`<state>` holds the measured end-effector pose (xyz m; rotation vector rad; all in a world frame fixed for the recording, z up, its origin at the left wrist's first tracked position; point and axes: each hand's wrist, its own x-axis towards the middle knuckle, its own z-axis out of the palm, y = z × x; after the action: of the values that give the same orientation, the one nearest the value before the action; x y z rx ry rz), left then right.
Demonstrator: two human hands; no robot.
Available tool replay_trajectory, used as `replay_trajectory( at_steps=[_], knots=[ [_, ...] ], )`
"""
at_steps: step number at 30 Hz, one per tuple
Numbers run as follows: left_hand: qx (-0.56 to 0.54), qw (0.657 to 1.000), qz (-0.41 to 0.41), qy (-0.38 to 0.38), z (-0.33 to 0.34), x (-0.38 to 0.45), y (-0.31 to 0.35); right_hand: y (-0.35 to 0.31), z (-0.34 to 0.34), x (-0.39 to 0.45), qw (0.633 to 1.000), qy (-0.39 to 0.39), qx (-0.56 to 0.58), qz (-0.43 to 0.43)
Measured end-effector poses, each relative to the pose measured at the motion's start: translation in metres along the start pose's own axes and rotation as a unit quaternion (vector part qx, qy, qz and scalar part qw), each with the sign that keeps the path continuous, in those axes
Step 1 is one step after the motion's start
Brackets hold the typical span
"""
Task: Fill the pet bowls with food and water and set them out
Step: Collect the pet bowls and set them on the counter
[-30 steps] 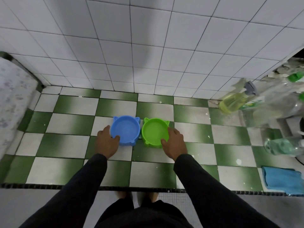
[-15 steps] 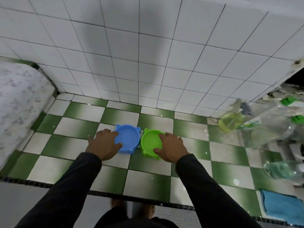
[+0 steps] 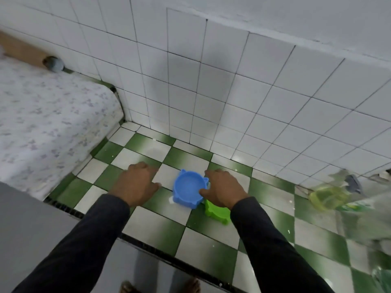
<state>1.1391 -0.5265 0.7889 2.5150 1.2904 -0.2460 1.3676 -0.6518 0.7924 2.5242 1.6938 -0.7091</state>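
We see the round blue plastic pet bowl (image 3: 189,191), with small ear-shaped tabs on its rim, standing on the green-and-white checkered tile floor (image 3: 213,233), well in from the black strip that edges the tiling on the near side and some way short of the white tiled wall (image 3: 211,81) at the far edge. Just beside it, touching or nearly so, stands the bright green plastic pet bowl (image 3: 216,211) of the same shape, mostly hidden under our right hand (image 3: 224,190). That hand lies over the green bowl with its fingers spread and its thumb against the blue bowl's rim; we cannot tell whether it grips either bowl. Our left hand (image 3: 137,185) hangs above the floor left of the blue bowl, clear of it, with fingers relaxed and holding nothing. What the bowls contain is too blurred to tell. Towards the right edge of the floor stand blurred clear plastic bottles, one of them a spray bottle with yellow liquid (image 3: 328,196). At the left edge rises a pale patterned covered surface (image 3: 46,121).
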Motion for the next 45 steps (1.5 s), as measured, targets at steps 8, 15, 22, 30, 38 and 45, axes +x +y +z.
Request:
replay_trajectory(
  at_steps=[8, 15, 22, 30, 38, 45],
  knots=[
    [-0.023, 0.999, -0.045, 0.004, -0.04, -0.044, -0.102, -0.118, -0.017, 0.019, 0.997, 0.019, -0.043, -0.065],
    [0.008, 0.994, -0.106, 0.035, -0.065, -0.097, -0.209, -0.248, -0.011, 0.032, 0.985, 0.044, -0.076, -0.151],
    [0.018, 0.977, -0.195, 0.083, -0.083, -0.166, -0.31, -0.382, -0.001, 0.043, 0.961, 0.049, -0.102, -0.254],
    [0.003, 0.947, -0.297, 0.125, -0.086, -0.233, -0.402, -0.509, 0.017, 0.054, 0.93, 0.038, -0.108, -0.349],
    [0.004, 0.906, -0.395, 0.155, -0.077, -0.27, -0.477, -0.621, 0.052, 0.078, 0.898, -0.002, -0.089, -0.431],
    [-0.026, 0.875, -0.469, 0.12, -0.072, -0.286, -0.552, -0.722, 0.086, 0.113, 0.861, -0.054, -0.146, -0.484]
  ],
)
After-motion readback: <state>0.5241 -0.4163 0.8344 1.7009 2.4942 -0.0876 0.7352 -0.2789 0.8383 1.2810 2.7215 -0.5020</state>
